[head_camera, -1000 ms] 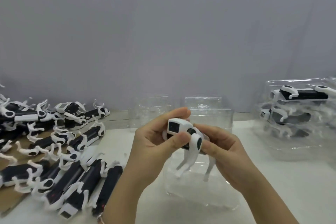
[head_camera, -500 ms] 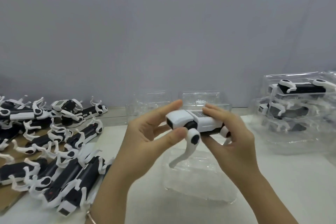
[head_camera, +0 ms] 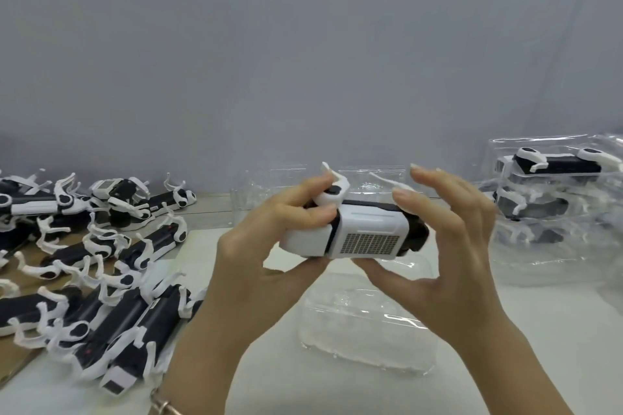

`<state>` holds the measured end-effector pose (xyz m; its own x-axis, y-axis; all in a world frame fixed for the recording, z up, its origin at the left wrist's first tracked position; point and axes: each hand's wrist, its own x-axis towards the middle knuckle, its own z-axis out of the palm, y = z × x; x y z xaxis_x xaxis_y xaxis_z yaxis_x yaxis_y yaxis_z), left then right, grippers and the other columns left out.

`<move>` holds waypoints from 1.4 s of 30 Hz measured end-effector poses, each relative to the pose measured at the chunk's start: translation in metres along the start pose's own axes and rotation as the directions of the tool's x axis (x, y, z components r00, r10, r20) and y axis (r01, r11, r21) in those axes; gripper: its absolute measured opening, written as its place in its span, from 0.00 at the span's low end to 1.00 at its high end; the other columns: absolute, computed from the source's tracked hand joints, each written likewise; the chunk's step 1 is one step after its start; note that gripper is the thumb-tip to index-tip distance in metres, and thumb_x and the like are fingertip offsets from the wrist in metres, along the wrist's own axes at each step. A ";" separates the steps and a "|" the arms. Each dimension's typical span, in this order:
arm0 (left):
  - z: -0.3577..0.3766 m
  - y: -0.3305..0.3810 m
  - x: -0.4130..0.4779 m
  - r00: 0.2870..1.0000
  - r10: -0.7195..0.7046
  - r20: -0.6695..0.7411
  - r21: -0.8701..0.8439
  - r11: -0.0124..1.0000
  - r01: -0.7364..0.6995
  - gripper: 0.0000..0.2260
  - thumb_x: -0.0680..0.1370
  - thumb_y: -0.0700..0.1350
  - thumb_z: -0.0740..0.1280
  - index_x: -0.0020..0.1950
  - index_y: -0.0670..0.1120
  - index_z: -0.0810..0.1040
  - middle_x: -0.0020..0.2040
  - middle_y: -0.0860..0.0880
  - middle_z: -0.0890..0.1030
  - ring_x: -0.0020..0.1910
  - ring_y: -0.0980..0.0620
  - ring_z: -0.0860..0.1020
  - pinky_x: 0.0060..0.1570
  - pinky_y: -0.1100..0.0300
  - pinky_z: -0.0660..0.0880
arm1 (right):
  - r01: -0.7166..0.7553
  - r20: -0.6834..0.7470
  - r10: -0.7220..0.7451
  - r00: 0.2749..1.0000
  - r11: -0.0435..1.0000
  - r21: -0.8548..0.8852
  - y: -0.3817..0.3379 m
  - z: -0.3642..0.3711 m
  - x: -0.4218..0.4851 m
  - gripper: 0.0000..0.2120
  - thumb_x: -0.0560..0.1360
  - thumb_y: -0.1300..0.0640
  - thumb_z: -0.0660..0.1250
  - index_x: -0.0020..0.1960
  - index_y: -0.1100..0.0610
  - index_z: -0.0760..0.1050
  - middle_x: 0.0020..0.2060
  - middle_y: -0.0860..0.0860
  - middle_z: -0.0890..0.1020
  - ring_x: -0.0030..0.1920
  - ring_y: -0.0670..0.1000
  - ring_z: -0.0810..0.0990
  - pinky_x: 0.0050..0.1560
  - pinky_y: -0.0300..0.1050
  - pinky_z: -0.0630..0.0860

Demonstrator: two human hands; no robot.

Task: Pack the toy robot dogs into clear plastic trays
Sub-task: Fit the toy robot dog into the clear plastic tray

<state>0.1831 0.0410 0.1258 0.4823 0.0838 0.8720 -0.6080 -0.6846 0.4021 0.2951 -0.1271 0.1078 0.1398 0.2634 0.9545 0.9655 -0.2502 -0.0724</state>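
White table [head_camera: 556,320] — toy robot dog [head_camera: 367,229] aloft

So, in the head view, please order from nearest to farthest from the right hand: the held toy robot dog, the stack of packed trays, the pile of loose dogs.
1. The toy robot dog, touching the right hand, centre.
2. The stack of packed trays, to its right.
3. The pile of loose dogs, far left.
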 end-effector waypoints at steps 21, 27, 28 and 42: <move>-0.011 0.010 0.005 0.846 -0.518 0.125 -0.263 0.805 0.531 0.33 0.60 0.50 0.77 0.63 0.63 0.75 0.53 0.51 0.82 0.48 0.49 0.84 0.44 0.56 0.80 | -0.708 0.624 0.370 0.688 0.531 0.466 -0.021 -0.011 0.008 0.20 0.68 0.39 0.70 0.60 0.34 0.75 0.48 0.42 0.83 0.42 0.48 0.83 0.40 0.40 0.78; -0.008 0.000 0.009 0.678 -0.620 0.396 -0.369 0.569 0.735 0.39 0.61 0.49 0.76 0.71 0.48 0.70 0.57 0.56 0.83 0.44 0.43 0.85 0.39 0.56 0.81 | -0.908 0.870 0.281 0.404 0.006 0.420 -0.009 -0.009 0.011 0.18 0.71 0.43 0.68 0.60 0.45 0.78 0.47 0.57 0.84 0.44 0.61 0.83 0.31 0.47 0.78; -0.005 0.003 0.008 0.687 -0.639 0.346 -0.335 0.600 0.726 0.38 0.62 0.50 0.77 0.70 0.48 0.70 0.57 0.56 0.83 0.42 0.43 0.85 0.37 0.57 0.80 | -0.910 0.889 0.261 0.376 -0.073 0.407 -0.009 -0.007 0.009 0.18 0.72 0.44 0.67 0.60 0.47 0.78 0.47 0.57 0.84 0.44 0.59 0.83 0.31 0.46 0.78; -0.001 0.005 0.013 0.563 -0.733 0.383 -0.595 0.270 0.757 0.30 0.56 0.60 0.79 0.56 0.52 0.83 0.52 0.42 0.84 0.46 0.36 0.83 0.33 0.54 0.79 | -0.889 0.810 0.443 0.384 -0.060 0.455 0.006 -0.004 0.004 0.20 0.68 0.44 0.68 0.59 0.46 0.79 0.50 0.56 0.79 0.40 0.54 0.77 0.47 0.51 0.74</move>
<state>0.1858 0.0394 0.1394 0.9583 0.2717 0.0891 -0.1747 0.3098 0.9346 0.3011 -0.1310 0.1121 0.6598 0.7447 0.1006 -0.0821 0.2045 -0.9754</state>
